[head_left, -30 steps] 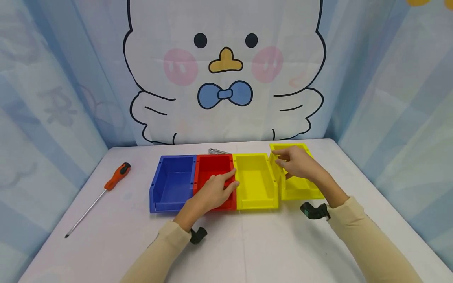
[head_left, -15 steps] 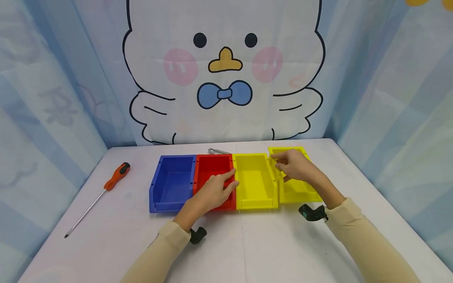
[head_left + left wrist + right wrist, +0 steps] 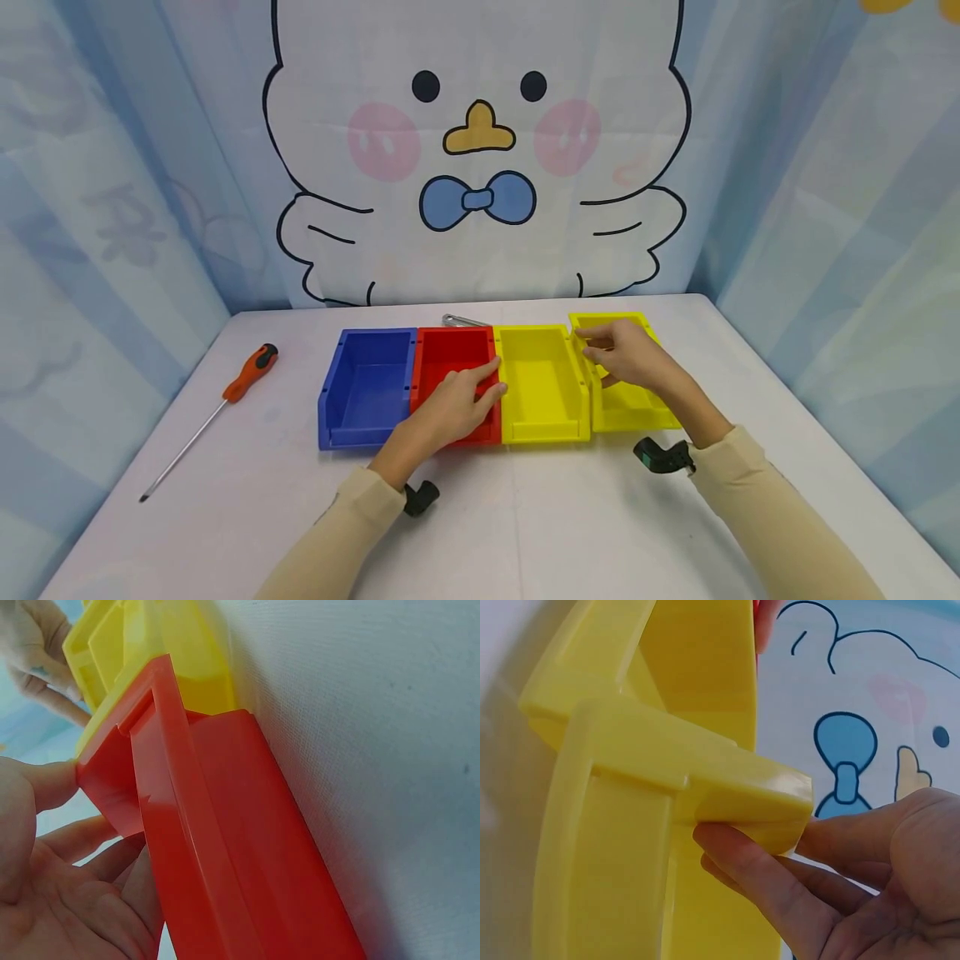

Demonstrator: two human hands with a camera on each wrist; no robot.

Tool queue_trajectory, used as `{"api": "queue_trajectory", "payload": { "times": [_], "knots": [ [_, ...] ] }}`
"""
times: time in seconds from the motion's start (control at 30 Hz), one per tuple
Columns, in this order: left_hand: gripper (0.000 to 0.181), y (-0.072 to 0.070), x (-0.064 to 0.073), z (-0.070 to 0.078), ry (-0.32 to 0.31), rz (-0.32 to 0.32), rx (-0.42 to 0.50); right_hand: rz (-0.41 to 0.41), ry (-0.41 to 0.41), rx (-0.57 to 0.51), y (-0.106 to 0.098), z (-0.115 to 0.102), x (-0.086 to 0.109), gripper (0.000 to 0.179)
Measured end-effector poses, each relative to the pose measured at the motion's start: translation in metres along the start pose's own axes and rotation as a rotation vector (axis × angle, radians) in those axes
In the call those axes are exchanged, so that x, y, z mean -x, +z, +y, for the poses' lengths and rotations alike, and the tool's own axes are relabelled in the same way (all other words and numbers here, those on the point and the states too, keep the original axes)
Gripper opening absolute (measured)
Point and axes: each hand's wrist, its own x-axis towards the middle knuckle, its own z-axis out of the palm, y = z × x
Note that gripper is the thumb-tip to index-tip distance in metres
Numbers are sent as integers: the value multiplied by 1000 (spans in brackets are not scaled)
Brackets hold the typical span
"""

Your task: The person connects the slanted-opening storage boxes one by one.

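Observation:
In the head view a blue bin [image 3: 367, 392], a red bin [image 3: 454, 346] and a yellow bin [image 3: 536, 383] stand side by side in a row. A second yellow bin [image 3: 637, 408] sits slightly askew at the right end, its left wall right up against its neighbour. My right hand [image 3: 633, 354] pinches that left wall, the thumb [image 3: 731, 844] on one side and fingers behind it. My left hand [image 3: 450, 408] reaches over the red bin and holds its right wall where it meets the yellow one; in the left wrist view the thumb [image 3: 56, 784] is at the rim.
An orange-handled screwdriver [image 3: 250, 375] lies on the left of the white table [image 3: 570, 525]. Part of a metal tool [image 3: 463, 321] shows behind the red bin; the rest is hidden. A printed cloth [image 3: 480, 258] hangs behind the table, with curtains at both sides.
My right hand has brought the rightmost yellow bin down and slightly left, towards the row; it barely moves in the last half second. My left hand stays in place.

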Motion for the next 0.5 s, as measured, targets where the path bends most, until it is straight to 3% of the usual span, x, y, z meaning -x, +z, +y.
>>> {"api": "queue_trajectory", "payload": {
  "times": [0.5],
  "knots": [
    [63, 0, 0, 1, -9, 6, -16, 11, 52, -2, 2, -2, -2, 50]
  ]
}}
